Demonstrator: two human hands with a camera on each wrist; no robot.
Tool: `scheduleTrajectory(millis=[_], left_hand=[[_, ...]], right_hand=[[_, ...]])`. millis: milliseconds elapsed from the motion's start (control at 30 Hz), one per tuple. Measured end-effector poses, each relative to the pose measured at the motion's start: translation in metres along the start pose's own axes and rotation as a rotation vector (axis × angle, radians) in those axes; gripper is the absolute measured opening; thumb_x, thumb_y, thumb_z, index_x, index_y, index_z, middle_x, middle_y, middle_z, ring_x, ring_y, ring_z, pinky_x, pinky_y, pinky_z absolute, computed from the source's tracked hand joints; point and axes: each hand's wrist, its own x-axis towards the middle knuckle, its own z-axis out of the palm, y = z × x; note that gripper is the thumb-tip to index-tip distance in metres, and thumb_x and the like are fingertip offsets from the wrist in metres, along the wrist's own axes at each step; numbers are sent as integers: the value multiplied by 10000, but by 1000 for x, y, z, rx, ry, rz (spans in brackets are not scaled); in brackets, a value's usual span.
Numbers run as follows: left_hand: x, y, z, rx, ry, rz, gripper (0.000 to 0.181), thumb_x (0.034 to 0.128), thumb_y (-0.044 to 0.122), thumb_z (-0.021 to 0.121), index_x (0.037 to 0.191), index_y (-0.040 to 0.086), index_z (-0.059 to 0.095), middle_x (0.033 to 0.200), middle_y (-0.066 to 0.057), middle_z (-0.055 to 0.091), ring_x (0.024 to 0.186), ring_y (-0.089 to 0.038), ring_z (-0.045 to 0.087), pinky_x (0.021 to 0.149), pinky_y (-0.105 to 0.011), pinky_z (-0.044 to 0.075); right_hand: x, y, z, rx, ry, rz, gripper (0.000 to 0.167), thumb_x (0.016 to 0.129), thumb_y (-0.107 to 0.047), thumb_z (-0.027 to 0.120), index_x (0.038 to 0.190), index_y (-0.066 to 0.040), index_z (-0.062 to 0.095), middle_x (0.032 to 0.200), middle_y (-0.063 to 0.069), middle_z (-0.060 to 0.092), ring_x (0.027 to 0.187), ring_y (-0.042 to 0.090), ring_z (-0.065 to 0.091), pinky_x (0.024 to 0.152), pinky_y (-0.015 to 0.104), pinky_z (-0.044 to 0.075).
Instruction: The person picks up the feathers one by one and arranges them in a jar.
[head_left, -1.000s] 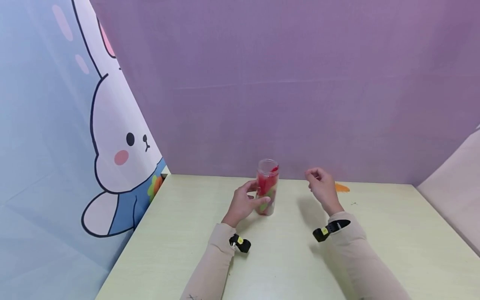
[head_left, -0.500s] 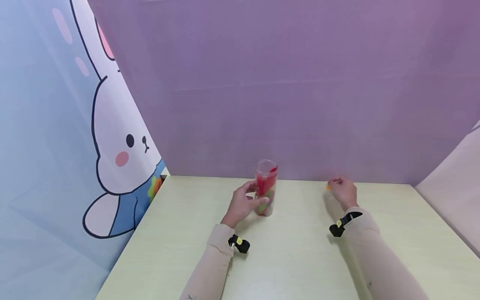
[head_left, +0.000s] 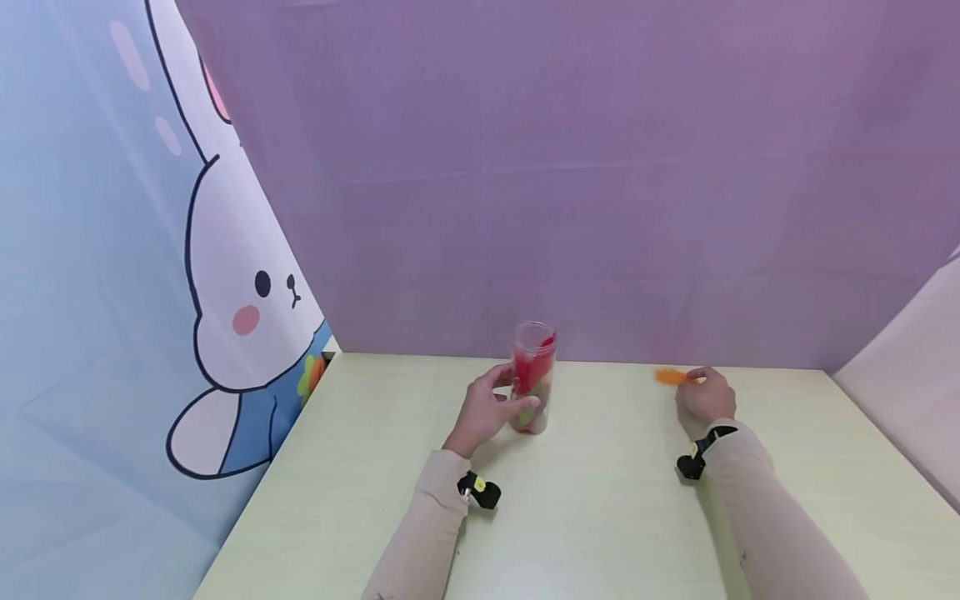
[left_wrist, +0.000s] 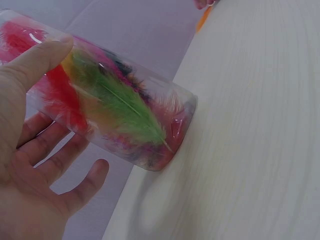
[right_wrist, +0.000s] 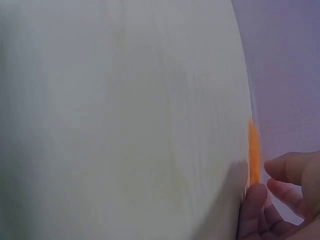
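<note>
My left hand (head_left: 486,408) holds a clear plastic jar (head_left: 534,410) on the table, thumb on one side and fingers on the other. Packed inside are several coloured feathers; a green feather (left_wrist: 122,102) and a red feather (left_wrist: 65,97) show through the wall. An open rim tops the jar, with no lid on it. To the right, an orange feather (head_left: 670,377) lies near the table's back edge. My right hand (head_left: 708,396) is at its right end, fingers bent. In the right wrist view, thumb and forefinger stand around the orange feather's end; whether they pinch it is unclear.
The pale wooden table (head_left: 585,517) meets a purple backdrop (head_left: 570,192) just behind the jar and the orange feather. A blue cloth with a rabbit print (head_left: 240,292) hangs at the left, and a pale panel (head_left: 907,375) stands at the right.
My right hand has moved right and down, from above the table past the orange feather to its right end, uncovering it. My left hand and the jar have stayed put.
</note>
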Motion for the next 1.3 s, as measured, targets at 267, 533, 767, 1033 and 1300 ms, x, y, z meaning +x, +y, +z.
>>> scheduleTrajectory(millis=[267, 533, 767, 1033, 1300], left_hand=[[-1, -2, 0, 7, -3, 3, 667, 815, 415, 865, 1399, 223, 607, 1300, -4, 684, 1226, -213, 616, 995, -418, 552], [-2, 1, 1, 9, -5, 8, 663, 815, 410, 866, 1397, 221, 609, 1297, -10, 686, 1225, -217, 618, 989, -410, 555], [-3, -2, 0, 10, -6, 5, 661, 810, 426, 866, 1391, 238, 613, 1291, 5, 687, 1218, -210, 619, 985, -411, 553], [-7, -3, -1, 17, -17, 16, 654, 811, 407, 870, 1388, 237, 615, 1286, 9, 690, 1214, -201, 622, 985, -412, 553], [-10, -4, -2, 13, -27, 14, 663, 805, 420, 872, 1387, 232, 615, 1284, 6, 690, 1215, -204, 620, 993, -422, 550]], right_hand=[[15, 13, -7, -129, -50, -61, 498, 944, -202, 525, 1374, 49, 520, 1358, 374, 536, 1071, 490, 548, 858, 498, 458], [24, 18, -12, -188, -65, -95, 491, 938, -218, 549, 1339, 65, 543, 1296, 360, 579, 973, 433, 566, 776, 402, 438], [22, 19, -8, -205, -32, -57, 384, 923, -202, 553, 1215, 44, 599, 1122, 302, 664, 872, 371, 579, 683, 320, 397], [10, 21, -5, -221, -5, -73, 265, 927, -192, 546, 1044, 26, 639, 928, 221, 700, 839, 370, 606, 668, 340, 421], [2, 28, -6, -164, -28, -71, 298, 953, -202, 580, 1064, 57, 676, 999, 249, 700, 886, 374, 602, 720, 367, 425]])
